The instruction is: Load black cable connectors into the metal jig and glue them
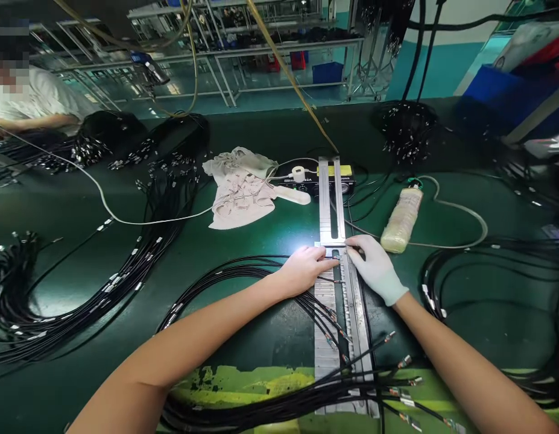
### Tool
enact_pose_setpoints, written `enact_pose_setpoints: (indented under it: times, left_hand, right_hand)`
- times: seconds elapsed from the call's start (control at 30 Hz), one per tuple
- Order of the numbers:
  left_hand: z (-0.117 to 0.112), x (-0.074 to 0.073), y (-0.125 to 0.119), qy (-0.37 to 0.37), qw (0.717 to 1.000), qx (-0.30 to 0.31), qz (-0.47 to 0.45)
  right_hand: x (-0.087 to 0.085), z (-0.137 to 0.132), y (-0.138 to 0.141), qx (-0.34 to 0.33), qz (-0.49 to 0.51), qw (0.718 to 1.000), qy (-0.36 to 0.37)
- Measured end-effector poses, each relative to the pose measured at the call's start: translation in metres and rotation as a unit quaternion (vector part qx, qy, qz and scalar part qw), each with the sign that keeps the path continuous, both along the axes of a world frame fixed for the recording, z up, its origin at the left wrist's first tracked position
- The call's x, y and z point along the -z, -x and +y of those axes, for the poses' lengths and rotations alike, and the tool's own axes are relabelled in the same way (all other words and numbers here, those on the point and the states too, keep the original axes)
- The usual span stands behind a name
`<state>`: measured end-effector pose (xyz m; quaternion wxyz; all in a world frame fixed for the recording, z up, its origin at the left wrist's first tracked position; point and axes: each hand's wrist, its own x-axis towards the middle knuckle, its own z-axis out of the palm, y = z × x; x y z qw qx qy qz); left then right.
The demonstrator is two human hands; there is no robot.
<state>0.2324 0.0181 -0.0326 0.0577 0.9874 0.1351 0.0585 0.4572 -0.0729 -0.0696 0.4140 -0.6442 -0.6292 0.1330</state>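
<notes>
My left hand (303, 271), bare, lies over the metal slotted fixture (327, 292) with its fingers closed on a black cable; the cable's end shows near the thumb and index tips. My right hand (377, 268), in a white glove, has its thumb and fingertips pinched together at the fixture's right edge, level with the left fingertips. What those fingers hold is hidden. Several black cables (225, 266) curve in from the left, and their ends with small metal tips rest along the fixture. A larger cable bundle (279, 401) crosses the fixture's near end.
A wrapped bottle (402, 220) with a tube stands right. Beyond the hands are a white cloth (243, 196) and a black box (301, 178). Cable bundles (111, 289) spread at left, others (406, 129) farther back. A co-worker (39, 96) sits at far left.
</notes>
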Motion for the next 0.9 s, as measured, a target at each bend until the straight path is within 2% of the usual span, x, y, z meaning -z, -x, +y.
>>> enact_pose_setpoints:
  times: [0.17, 0.3, 0.43, 0.6, 0.8, 0.9]
  left_hand:
    - [-0.008, -0.010, -0.013, -0.063, 0.997, 0.027, 0.027]
    - [-0.018, -0.013, -0.013, -0.064, 0.997, 0.022, 0.029]
    - [-0.022, -0.014, 0.008, -0.015, 0.999, 0.000, 0.035]
    - [-0.018, -0.010, 0.030, 0.137, 0.990, -0.027, 0.012]
    - [-0.014, 0.008, 0.035, 0.149, 0.987, 0.015, -0.061]
    - [-0.008, 0.011, 0.040, 0.163, 0.982, -0.007, -0.096]
  right_hand:
    - [0.001, -0.002, 0.000, -0.001, -0.002, 1.000, -0.014]
    - [0.001, -0.003, -0.002, -0.001, -0.002, 1.000, -0.015]
    - [0.001, -0.003, -0.003, -0.003, 0.004, 1.000, -0.009]
    - [0.000, -0.002, -0.002, 0.000, 0.010, 1.000, -0.001]
    - [-0.002, 0.001, -0.002, 0.000, 0.010, 1.000, 0.006]
    - [-0.002, 0.002, -0.002, 0.006, 0.009, 1.000, 0.012]
